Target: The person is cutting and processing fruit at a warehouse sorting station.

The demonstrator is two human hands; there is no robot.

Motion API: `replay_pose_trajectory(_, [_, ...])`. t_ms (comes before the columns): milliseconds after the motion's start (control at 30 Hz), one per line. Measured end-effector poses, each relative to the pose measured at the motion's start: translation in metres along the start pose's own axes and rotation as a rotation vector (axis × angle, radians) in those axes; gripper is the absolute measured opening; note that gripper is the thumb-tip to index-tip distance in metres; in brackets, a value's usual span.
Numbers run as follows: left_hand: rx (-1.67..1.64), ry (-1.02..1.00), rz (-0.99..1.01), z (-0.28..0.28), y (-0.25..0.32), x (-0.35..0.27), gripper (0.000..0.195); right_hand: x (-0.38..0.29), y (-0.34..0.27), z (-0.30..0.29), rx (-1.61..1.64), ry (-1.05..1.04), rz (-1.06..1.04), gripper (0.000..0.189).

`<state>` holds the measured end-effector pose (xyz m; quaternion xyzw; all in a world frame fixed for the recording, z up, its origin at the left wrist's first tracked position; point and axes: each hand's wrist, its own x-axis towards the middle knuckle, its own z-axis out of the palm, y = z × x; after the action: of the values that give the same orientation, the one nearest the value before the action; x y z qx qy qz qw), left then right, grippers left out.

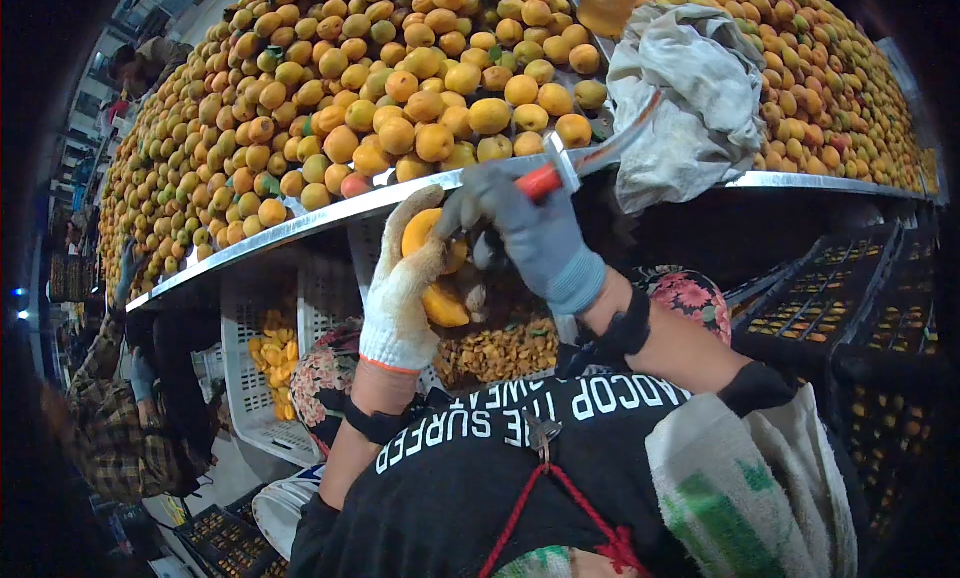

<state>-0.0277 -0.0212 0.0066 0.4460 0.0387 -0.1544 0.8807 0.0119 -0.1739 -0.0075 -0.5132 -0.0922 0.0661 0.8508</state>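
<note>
My left hand (405, 285), in a white knit glove, holds a yellow-orange apricot (421, 233) just below the table's metal edge. My right hand (525, 233), in a grey-blue glove, grips the red handle (538, 183) of a knife. Its curved blade (619, 139) points up and away to the right. The right fingertips meet the fruit beside my left thumb. Under them is a yellow apricot piece (445, 306); whether it is falling or held I cannot tell. Below lies a heap of small brown pits (499, 349), partly hidden by my arms.
Whole apricots (420, 105) cover the table behind its metal rim (337, 214). A crumpled whitish cloth (682, 90) hangs over that rim. At left stands a white crate (259, 420) with cut apricots (275, 360). Black crates (825, 285) of fruit stand right. A person in plaid (135, 435) works at left.
</note>
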Motion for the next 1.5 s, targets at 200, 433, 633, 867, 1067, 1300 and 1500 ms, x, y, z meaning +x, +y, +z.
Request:
replay_pose_trajectory(200, [-0.194,-0.135,-0.064,-0.004,-0.003,-0.002,0.062,0.008,0.006,-0.010,0.441,0.103,0.398,0.035])
replay_pose_trajectory(433, [0.702,0.024,0.248,-0.027,-0.022,0.020,0.054,0.005,0.013,0.003,0.082,0.280,0.270,0.034])
replay_pose_trajectory(633, [0.701,0.159,0.039,-0.042,-0.009,0.018,0.026,0.006,0.012,-0.004,-0.281,0.089,0.175,0.031])
replay_pose_trajectory(867, [0.182,0.356,-0.008,-0.036,-0.009,0.012,0.037,0.001,0.043,0.002,-1.089,-0.249,-0.421,0.046])
replay_pose_trajectory(1067, [0.436,0.410,0.029,-0.044,-0.019,0.009,0.037,0.003,0.040,0.006,-1.017,-0.340,-0.137,0.044])
replay_pose_trajectory(1300, [0.608,0.226,0.232,-0.039,-0.008,0.007,0.032,-0.006,0.028,0.014,-0.927,-0.193,-0.238,0.041])
replay_pose_trajectory(1500, [0.635,0.164,0.224,-0.044,-0.016,0.007,0.031,0.004,0.025,0.006,-0.755,-0.340,0.034,0.040])
